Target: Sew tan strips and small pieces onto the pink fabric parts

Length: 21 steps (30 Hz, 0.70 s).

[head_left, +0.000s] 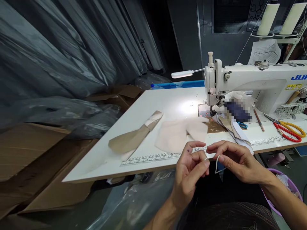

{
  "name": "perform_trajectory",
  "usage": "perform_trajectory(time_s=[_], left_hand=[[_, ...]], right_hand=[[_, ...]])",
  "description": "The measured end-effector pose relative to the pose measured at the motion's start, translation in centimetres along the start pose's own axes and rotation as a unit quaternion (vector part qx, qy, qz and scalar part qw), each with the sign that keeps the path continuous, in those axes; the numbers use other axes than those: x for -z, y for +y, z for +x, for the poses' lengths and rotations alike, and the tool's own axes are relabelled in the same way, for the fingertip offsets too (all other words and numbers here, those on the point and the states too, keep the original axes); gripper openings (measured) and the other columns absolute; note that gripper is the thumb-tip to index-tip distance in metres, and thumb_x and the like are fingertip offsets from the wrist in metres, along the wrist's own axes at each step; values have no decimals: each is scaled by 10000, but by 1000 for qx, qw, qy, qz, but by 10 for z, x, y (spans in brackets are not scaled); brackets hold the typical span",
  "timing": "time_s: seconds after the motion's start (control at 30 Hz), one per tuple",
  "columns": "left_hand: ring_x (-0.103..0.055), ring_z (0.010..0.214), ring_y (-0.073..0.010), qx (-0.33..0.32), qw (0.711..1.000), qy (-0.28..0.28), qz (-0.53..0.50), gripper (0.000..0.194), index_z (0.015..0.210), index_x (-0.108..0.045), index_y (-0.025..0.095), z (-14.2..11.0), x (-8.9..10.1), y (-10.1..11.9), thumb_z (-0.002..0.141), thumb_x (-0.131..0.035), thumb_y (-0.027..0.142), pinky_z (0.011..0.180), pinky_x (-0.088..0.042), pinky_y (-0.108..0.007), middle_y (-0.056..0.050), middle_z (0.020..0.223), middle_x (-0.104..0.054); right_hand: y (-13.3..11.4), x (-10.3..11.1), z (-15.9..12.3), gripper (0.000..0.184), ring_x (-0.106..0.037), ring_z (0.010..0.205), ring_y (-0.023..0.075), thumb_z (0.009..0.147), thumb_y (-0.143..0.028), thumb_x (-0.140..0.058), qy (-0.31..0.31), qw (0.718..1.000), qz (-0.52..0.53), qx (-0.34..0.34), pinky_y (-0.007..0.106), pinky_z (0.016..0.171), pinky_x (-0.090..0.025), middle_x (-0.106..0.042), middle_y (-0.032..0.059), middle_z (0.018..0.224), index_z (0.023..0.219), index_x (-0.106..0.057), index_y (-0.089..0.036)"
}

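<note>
Left hand (190,175): fingers curled, thumb tip pressed to the bent fingers, pinching one end of a thin pale cord (216,166). Right hand (236,162): thumb and forefinger brought together on the same cord, other fingers loosely bent. The cord bows down in a small loop beneath the right fingertips. A small white piece (210,155) shows between the two hands; cannot tell which fingers grip it. Both hands at the near edge of a white surface (172,100), just in front of it.

Along that edge, a ruler strip (150,158). Just beyond the left hand, pale flat pieces (170,135), overlapping, lying flat. Left of these, a tan-and-white folded piece (129,140), banded near its far end, lying at a slant.

Beyond the right hand, layered tan and white pieces (231,127) reach to the surface's edge. Near them, blue snips (242,125), a brown stick (259,120), scissors (289,131) with red and yellow handles, blades parted.

Behind: white sewing machine (244,76), small lamp (182,74) lit at its left. Two thread cones (268,19) above. Lower right, purple basket (297,190) on the floor.
</note>
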<state>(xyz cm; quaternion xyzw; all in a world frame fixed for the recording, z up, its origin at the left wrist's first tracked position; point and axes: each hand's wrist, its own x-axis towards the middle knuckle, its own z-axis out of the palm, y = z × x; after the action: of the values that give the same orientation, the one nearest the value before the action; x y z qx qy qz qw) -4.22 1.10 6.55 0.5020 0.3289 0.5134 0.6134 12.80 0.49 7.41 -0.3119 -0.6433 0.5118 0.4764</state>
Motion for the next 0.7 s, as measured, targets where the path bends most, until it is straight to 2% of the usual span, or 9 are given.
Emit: perform_trajectory(time_s=[0.07, 0.13, 0.23, 0.37, 0.43, 0.53, 0.63, 0.7], left_hand=[[-548, 572, -136, -10, 1000, -1, 1, 301, 1035, -487, 173, -1, -1, -1, 835, -629, 348, 621, -457, -269, 38, 557, -569], [-568, 602, -149, -7, 1000, 4, 12, 276, 1053, -483, 175, -2, 0, -1, 887, -583, 373, 685, -468, -297, 32, 561, -594], [-560, 584, -145, -9, 998, 8, 54, 304, 1074, -477, 177, -5, 1, -1, 885, -604, 378, 675, -457, -287, 42, 556, -592], [-559, 586, -141, -20, 997, 23, 76, 369, 1102, -491, 163, -12, -3, 4, 824, -667, 330, 645, -442, -269, 35, 588, -602], [-571, 608, -146, -34, 996, 48, 70, 386, 1121, -502, 166, -14, -7, 6, 807, -675, 310, 661, -451, -274, 30, 611, -605], [-604, 686, -167, -73, 988, 95, 94, 379, 1129, -523, 169, -12, -8, 5, 813, -671, 317, 736, -479, -298, 9, 660, -610], [-616, 867, -187, -153, 959, 169, 167, 360, 1111, -555, 180, -6, -1, 1, 807, -687, 319, 834, -495, -308, -49, 890, -628], [-591, 980, -184, -204, 933, 204, 213, 316, 1099, -567, 199, -3, 6, 0, 820, -677, 299, 888, -491, -292, -62, 1047, -584]], right_hand=[[2, -6, -1, 170, -628, 1037, 185, 939, -345, -579, -3, 1000, 28, -8, 351, 918, -491, -666, 93, 1125, 887, -634, -192], [5, -11, -2, 154, -648, 908, 172, 930, -334, -585, 22, 999, 19, -14, 330, 827, -517, -690, 76, 997, 913, -643, -193], [6, -15, -3, 124, -623, 733, 151, 897, -297, -609, 57, 998, -32, -13, 290, 694, -504, -674, 32, 793, 900, -660, -185], [5, -14, -1, 83, -610, 694, 139, 881, -227, -611, 40, 998, -57, 2, 274, 663, -488, -663, 20, 744, 834, -661, -181], [4, -13, 0, 78, -617, 702, 141, 890, -207, -598, 39, 997, -52, 29, 276, 662, -494, -666, 24, 762, 847, -659, -186], [2, -11, 0, 93, -636, 756, 153, 889, -150, -579, 59, 990, -66, 110, 285, 689, -509, -679, 32, 814, 890, -656, -202], [-1, -4, -2, 160, -628, 792, 157, 863, -92, -566, 109, 973, -102, 176, 279, 695, -509, -667, 27, 830, 921, -645, -219], [-6, 4, -4, 172, -605, 766, 151, 845, -79, -555, 133, 966, -145, 170, 271, 682, -497, -646, 19, 809, 908, -637, -216]])
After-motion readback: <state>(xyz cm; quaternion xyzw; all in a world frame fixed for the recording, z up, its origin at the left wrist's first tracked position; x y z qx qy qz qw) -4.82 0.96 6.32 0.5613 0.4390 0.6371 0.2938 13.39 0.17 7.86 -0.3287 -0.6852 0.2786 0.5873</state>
